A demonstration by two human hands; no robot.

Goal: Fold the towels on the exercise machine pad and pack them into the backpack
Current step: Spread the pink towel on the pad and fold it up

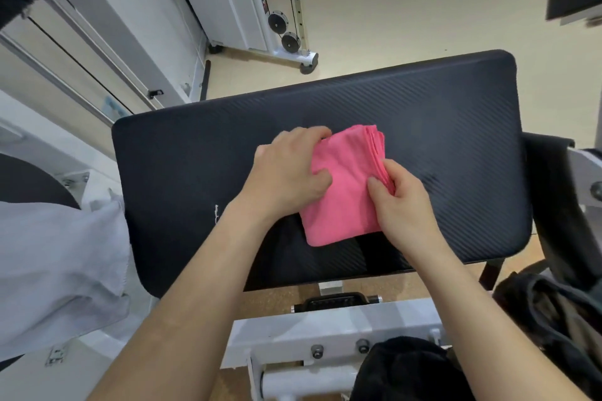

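Note:
A pink towel, folded into a small thick rectangle, lies on the middle of the black exercise machine pad. My left hand grips the towel's left side, fingers curled over its far left corner and thumb on top. On the right, my right hand pinches the stacked edges of the towel. A dark backpack stands open at the lower right, beside the pad.
A grey cloth hangs at the left of the pad. The machine's white frame runs below the pad. A cable machine with pulleys stands on the beige floor behind. Something black lies at the bottom right.

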